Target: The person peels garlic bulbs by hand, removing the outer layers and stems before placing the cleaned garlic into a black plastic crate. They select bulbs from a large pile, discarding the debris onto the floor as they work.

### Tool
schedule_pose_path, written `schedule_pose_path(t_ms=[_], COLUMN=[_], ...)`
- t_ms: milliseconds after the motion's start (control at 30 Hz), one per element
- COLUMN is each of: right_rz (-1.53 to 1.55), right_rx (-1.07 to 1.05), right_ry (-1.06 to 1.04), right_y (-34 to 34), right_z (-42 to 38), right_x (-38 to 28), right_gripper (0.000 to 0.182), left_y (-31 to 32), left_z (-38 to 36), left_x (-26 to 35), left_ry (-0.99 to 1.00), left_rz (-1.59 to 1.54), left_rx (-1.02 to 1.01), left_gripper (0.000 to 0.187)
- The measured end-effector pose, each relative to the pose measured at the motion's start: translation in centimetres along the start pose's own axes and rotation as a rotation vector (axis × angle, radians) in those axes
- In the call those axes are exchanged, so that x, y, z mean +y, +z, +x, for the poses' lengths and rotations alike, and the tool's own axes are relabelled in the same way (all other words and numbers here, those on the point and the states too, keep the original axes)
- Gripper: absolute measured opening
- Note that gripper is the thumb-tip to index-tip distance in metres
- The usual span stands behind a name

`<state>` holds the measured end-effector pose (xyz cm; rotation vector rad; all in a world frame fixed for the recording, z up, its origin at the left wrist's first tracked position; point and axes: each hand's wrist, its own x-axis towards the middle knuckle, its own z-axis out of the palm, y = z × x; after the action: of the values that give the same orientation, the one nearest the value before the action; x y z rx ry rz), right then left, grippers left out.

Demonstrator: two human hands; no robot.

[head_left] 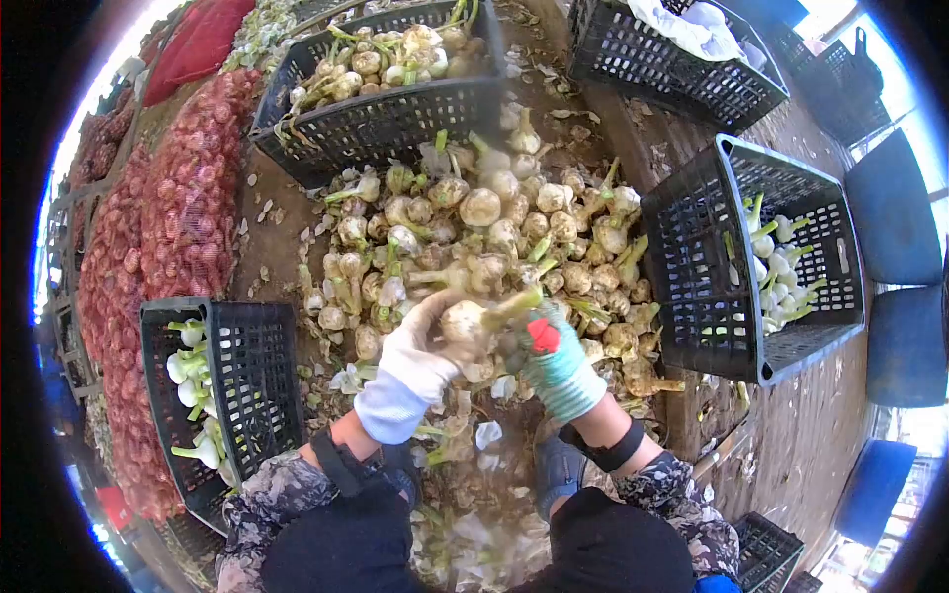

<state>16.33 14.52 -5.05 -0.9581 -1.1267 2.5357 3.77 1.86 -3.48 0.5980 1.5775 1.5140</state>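
Observation:
My left hand (407,371), in a white glove, grips a garlic bulb (463,322) by its left side. The bulb's thick green-tipped stem (516,305) points right, passing just above my right hand (556,364). That hand wears a green glove with a red patch on it. Its fingers are curled close to the bulb, and whatever they hold is blurred and hidden. Beyond both hands lies a heap of untrimmed garlic bulbs (480,208) with soil and stems on them.
Peeled white garlic lies in a black crate (692,257) at right and a smaller black crate (259,381) at left. A black crate (381,119) of untrimmed garlic stands at the back. Red mesh sacks (193,188) line the left; blue barrels (895,217) stand far right.

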Motion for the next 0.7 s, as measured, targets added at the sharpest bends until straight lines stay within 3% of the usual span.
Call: schedule_pose_path(t_ms=[33, 67, 133, 200, 333, 433, 533, 633, 700], right_rz=[0.060, -0.101, -0.124, -0.148, -0.192, -0.136, -0.044, -0.119, -0.244], right_rx=[-0.016, 0.059, 0.057, 0.053, -0.017, -0.064, -0.061, -0.005, 0.062], right_ry=[0.059, -0.205, -0.206, -0.146, -0.222, -0.252, -0.214, -0.209, -0.278], right_y=[0.5, 1.9, 1.6, 1.7, 1.3, 1.0, 1.0, 0.9, 1.4], right_z=[-0.1, -0.8, -1.0, -1.6, -1.7, -1.9, -2.2, -2.3, -2.5], right_x=[0.4, 0.9, 0.6, -0.1, 0.4, 0.2, -0.2, 0.2, 0.8], right_gripper=[0.035, 0.035, 0.035, 0.037, 0.036, 0.034, 0.031, 0.028, 0.026], left_y=[0.8, 0.9, 1.0, 1.0, 0.6, 0.9, 1.0, 1.3, 1.0], left_z=[-0.3, -0.3, -0.3, -0.3, -0.5, -1.0, -0.9, -1.3, -0.7], left_x=[0.6, 0.6, 0.8, 0.9, 0.4, 1.9, 2.2, 1.7, 0.8], left_ry=[0.109, 0.171, 0.300, 0.252, 0.109, 0.386, 0.522, 0.025, -0.160], left_rz=[0.112, 0.225, 0.448, 0.356, 0.183, 0.550, 0.662, -0.060, -0.249], left_rx=[0.015, 0.016, 0.018, 0.019, 0.048, 0.036, 0.050, -0.060, -0.065], left_gripper=[0.061, 0.063, 0.067, 0.069, 0.069, 0.060, 0.061, 0.053, 0.049])
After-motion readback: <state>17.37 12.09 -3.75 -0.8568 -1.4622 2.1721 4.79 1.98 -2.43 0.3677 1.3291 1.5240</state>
